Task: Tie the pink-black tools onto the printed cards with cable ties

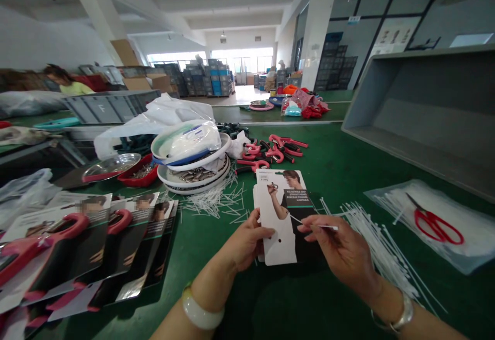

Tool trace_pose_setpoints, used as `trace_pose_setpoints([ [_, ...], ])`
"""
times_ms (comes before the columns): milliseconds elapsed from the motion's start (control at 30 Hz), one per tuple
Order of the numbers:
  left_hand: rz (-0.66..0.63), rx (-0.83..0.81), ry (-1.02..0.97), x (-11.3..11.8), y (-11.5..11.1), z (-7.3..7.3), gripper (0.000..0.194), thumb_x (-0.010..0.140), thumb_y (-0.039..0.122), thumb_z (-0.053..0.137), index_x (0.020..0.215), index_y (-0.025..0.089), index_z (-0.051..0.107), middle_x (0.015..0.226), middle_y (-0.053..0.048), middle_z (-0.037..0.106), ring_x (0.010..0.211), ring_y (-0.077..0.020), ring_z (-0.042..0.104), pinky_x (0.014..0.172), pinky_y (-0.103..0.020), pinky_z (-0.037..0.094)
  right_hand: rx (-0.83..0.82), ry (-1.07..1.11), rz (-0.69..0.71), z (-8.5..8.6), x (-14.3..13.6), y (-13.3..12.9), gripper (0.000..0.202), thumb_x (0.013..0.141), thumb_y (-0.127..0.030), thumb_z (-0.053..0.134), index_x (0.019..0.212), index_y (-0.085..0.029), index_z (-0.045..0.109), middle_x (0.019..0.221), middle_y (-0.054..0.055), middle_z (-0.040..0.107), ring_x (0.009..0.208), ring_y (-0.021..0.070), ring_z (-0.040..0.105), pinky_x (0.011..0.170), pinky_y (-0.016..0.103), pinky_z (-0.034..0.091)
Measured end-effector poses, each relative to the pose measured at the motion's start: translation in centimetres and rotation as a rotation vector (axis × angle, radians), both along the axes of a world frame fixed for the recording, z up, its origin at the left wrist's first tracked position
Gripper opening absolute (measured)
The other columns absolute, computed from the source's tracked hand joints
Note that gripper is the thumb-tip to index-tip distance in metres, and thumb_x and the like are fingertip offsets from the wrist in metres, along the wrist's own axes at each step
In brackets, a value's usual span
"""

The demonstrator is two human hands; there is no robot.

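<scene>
My left hand (pixel 244 241) pinches the left edge of a printed packaging card (pixel 279 250), thumb in front and fingers behind. The card is white and black, has small holes in its lower part, and more white card edges show behind it. My right hand (pixel 342 247) pinches a thin white cable tie (pixel 296 219), its tip at the card's face; I cannot tell whether it passes through a hole. Beside my right hand lies a heap of loose white cable ties (pixel 382 250). Past the card, several pink-and-black hand grips (pixel 274 153) lie piled up.
Carded hand grips (pixel 58 242) overlap at the left. Stacked round trays (pixel 193 177) stand behind trimmed tie ends (pixel 214 201). Red-handled scissors (pixel 436 225) rest on a plastic bag (pixel 469 255) at right. A grey crate (pixel 421 159) borders the far right. Another person (pixel 73 85) is at far left.
</scene>
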State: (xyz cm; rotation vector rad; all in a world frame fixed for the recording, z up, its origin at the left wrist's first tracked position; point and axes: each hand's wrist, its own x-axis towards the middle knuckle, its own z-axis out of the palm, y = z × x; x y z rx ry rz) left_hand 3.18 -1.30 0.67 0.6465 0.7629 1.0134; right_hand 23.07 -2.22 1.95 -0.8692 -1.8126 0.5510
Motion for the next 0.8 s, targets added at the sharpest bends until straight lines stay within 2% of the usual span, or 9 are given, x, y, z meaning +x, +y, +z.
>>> trace_pose_setpoints([
  [100, 0.008, -0.031, -0.03, 0.5, -0.2, 0.1, 0.056, 0.059, 0.009, 0.061, 0.112, 0.021, 0.049, 0.093, -0.004, 0.067, 0.076, -0.0189, 0.063, 0.069, -0.031, 0.048, 0.073, -0.059, -0.017, -0.5, -0.1, 0.6, 0.013, 0.089, -0.015, 0.048, 0.1, -0.021, 0.053, 0.1, 0.007, 0.063, 0.086, 0.0153, 0.066, 0.065, 0.026, 0.06],
  [200, 0.063, -0.075, -0.055, 1.4, -0.5, 0.3, 0.05, 0.058, 0.015, 0.059, 0.107, 0.018, 0.052, 0.081, -0.003, 0.067, 0.066, -0.0172, 0.061, 0.063, -0.029, 0.047, 0.278, -0.254, -0.022, -0.9, -0.2, 1.3, 0.014, 0.087, -0.013, 0.049, 0.095, -0.02, 0.056, 0.099, 0.007, 0.064, 0.09, 0.0172, 0.063, 0.074, 0.032, 0.057],
  [300, 0.113, -0.104, -0.012, 2.4, -0.9, 0.4, 0.048, 0.058, 0.017, 0.066, 0.105, 0.016, 0.055, 0.074, -0.002, 0.066, 0.057, -0.0151, 0.058, 0.059, -0.028, 0.044, 0.425, -0.374, 0.001, -1.0, -0.3, 1.7, 0.018, 0.086, -0.009, 0.046, 0.096, -0.019, 0.057, 0.095, 0.008, 0.063, 0.089, 0.0163, 0.061, 0.076, 0.032, 0.056],
  [433, 0.049, -0.076, -0.042, 2.6, -1.2, 0.4, 0.051, 0.056, 0.021, 0.078, 0.103, 0.014, 0.06, 0.078, -0.004, 0.068, 0.063, -0.0169, 0.061, 0.066, -0.029, 0.045, 0.567, -0.473, 0.057, -1.0, -0.3, 2.0, 0.022, 0.086, -0.007, 0.045, 0.098, -0.018, 0.059, 0.095, 0.009, 0.064, 0.092, 0.0176, 0.06, 0.079, 0.033, 0.055],
  [533, 0.001, -0.056, -0.063, 2.3, -1.2, 0.3, 0.05, 0.051, 0.018, 0.081, 0.097, 0.013, 0.064, 0.076, -0.005, 0.069, 0.064, -0.0173, 0.062, 0.068, -0.03, 0.045, 0.55, -0.545, 0.056, -0.9, -0.1, 2.1, 0.024, 0.086, -0.008, 0.044, 0.099, -0.018, 0.061, 0.096, 0.009, 0.064, 0.095, 0.0191, 0.058, 0.081, 0.035, 0.054],
  [667, 0.029, -0.045, -0.055, 1.8, -0.9, 0.0, 0.046, 0.052, 0.018, 0.082, 0.095, 0.013, 0.065, 0.076, -0.006, 0.069, 0.064, -0.0182, 0.062, 0.069, -0.031, 0.046, 0.465, -0.587, 0.032, -0.2, 0.8, 2.2, 0.029, 0.084, -0.01, 0.048, 0.105, -0.022, 0.063, 0.106, 0.009, 0.064, 0.104, 0.0228, 0.055, 0.088, 0.043, 0.049],
  [733, 0.048, -0.034, -0.049, 1.4, -0.6, -0.1, 0.048, 0.053, 0.018, 0.081, 0.097, 0.013, 0.065, 0.077, -0.006, 0.07, 0.065, -0.0184, 0.062, 0.069, -0.031, 0.046, 0.359, -0.475, -0.081, 0.2, 1.4, 2.5, 0.031, 0.083, -0.014, 0.05, 0.111, -0.023, 0.061, 0.111, 0.009, 0.063, 0.106, 0.0231, 0.056, 0.089, 0.044, 0.047],
  [800, 0.044, -0.021, -0.045, 0.8, -0.4, 0.0, 0.05, 0.053, 0.017, 0.081, 0.1, 0.013, 0.065, 0.079, -0.006, 0.07, 0.065, -0.0184, 0.062, 0.067, -0.031, 0.046, 0.165, -0.224, -0.286, 0.4, 1.8, 2.9, 0.025, 0.084, -0.02, 0.05, 0.107, -0.021, 0.062, 0.102, 0.009, 0.067, 0.091, 0.0216, 0.063, 0.075, 0.038, 0.053],
])
